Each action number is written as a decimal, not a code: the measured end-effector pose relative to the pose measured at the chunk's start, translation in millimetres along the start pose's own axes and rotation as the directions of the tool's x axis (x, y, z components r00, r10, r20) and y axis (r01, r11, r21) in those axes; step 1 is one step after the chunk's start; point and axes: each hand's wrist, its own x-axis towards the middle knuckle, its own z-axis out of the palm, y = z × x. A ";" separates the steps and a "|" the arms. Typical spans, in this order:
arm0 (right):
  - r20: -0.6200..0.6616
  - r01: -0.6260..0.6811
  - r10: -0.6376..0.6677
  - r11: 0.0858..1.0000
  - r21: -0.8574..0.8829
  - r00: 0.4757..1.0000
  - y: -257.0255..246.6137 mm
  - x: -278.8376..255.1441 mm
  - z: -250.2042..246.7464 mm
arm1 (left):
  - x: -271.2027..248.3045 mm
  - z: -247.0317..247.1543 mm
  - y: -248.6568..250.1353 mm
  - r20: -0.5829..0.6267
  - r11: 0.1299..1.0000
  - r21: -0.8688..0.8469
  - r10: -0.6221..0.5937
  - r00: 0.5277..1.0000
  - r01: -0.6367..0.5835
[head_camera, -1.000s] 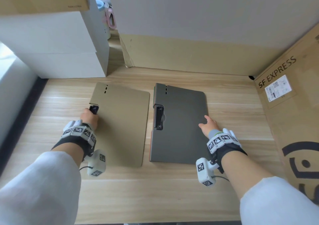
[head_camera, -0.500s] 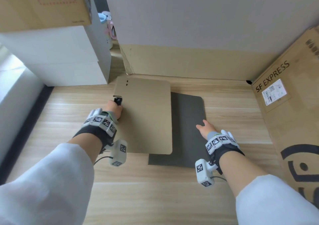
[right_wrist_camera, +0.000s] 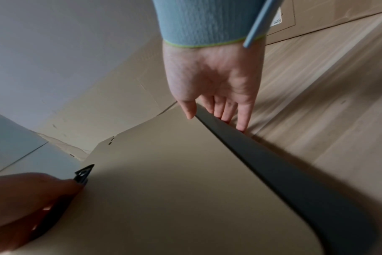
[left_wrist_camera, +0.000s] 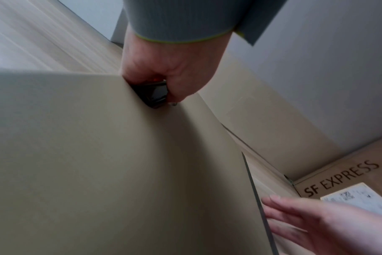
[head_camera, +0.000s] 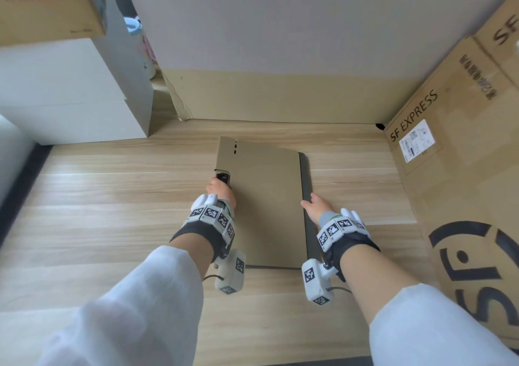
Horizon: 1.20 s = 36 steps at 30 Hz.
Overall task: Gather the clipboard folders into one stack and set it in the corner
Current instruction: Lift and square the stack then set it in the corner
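Observation:
A tan clipboard folder (head_camera: 264, 202) lies on top of a dark grey clipboard folder (head_camera: 306, 180) in the middle of the wooden table; only the grey one's right strip and front edge show. My left hand (head_camera: 222, 190) grips the black clip (head_camera: 223, 176) on the tan folder's left edge, seen close in the left wrist view as fingers curled round the clip (left_wrist_camera: 154, 94). My right hand (head_camera: 316, 207) rests with straight fingers against the grey folder's right edge (right_wrist_camera: 262, 158), thumb on top and fingers beside it.
A cardboard sheet (head_camera: 280, 98) lines the back wall. An SF EXPRESS carton (head_camera: 455, 169) stands along the right, forming the far right corner. White boxes (head_camera: 70, 90) stand at the back left, with a brown carton (head_camera: 47, 3) on top. Bare wooden table (head_camera: 112, 211) lies to the left.
My left hand has carried the tan folder rightward by its clip from beside the grey folder until it covers almost all of it. My right hand has stayed at the grey folder's right edge.

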 end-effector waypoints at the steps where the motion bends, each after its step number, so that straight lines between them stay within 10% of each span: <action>1: -0.003 0.000 0.000 1.000 -0.001 1.000 0.8 1.2 -0.8 | -1.2 2.1 3.7 0.005 1.000 -0.012 0.004 1.000 -0.004; 27: -0.003 -0.147 0.166 0.881 0.449 0.986 -13.5 28.3 7.0 | 30.1 -5.2 -20.9 0.381 0.945 -0.294 -0.020 0.924 0.141; 36: -0.188 0.228 -0.140 0.749 0.622 0.972 -69.3 -4.2 -10.5 | 33.5 -74.1 -15.2 0.006 0.687 -0.683 0.344 0.939 -0.248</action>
